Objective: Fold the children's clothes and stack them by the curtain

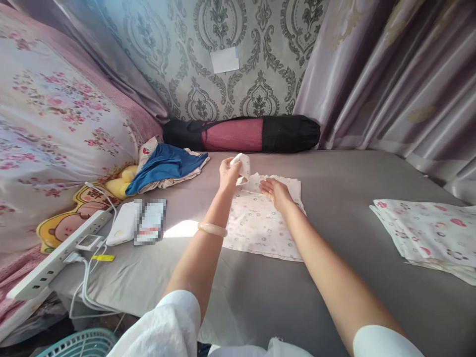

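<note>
The left hand (pixel 228 173) pinches a folded white fabric end (pixel 244 166) between thumb and fingers. The right hand (pixel 278 194) is flat, with fingers extended and gripping nothing; it lies over the far half of the white cloth (pixel 260 225), contact undetermined. The cloth is below and to the right of the pinch, spread on the grey sheet (pixel 342 198).

Appearance: thin, soft fabric; small scattered pastel print; light creases; uneven far edge. The pinched end stands raised and bent over. Whether it is continuous with the flat portion cannot be told.

Orientation: side edges run from the near edge toward the wall (pixel 186 64); the near edge lies crosswise. Which axis is longer cannot be determined.

Surroundings, relative to the pinch: beyond, a rolled maroon-and-black bundle (pixel 232 135) lies crosswise against the grey damask-patterned wall. Left, a blue garment (pixel 167 161); nearer left, a white power strip (pixel 55 255) with plugged cables. Far right, a folded printed cloth stack (pixel 431 233). A mauve curtain (pixel 372 74) hangs beyond, to the right.
</note>
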Demonstrator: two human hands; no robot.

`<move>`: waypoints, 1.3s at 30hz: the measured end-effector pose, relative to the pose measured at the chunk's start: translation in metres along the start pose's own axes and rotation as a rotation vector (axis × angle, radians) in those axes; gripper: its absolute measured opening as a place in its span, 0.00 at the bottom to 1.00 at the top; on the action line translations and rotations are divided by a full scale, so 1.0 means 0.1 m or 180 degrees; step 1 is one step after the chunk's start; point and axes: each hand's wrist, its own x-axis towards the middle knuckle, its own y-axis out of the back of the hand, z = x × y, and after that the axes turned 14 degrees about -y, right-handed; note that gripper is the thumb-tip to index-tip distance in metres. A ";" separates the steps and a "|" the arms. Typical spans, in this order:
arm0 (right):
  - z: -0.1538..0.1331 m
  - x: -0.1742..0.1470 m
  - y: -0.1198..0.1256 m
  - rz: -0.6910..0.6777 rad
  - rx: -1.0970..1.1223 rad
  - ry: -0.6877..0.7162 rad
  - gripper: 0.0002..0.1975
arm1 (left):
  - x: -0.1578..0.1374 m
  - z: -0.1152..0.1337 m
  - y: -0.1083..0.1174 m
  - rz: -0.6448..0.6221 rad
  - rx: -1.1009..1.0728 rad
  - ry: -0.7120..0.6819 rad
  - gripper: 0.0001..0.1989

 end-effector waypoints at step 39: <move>0.18 0.37 0.48 0.0776 0.0968 0.0281 0.21 | -0.55 -0.76 -0.06 -0.1859 0.4437 -0.1071 0.35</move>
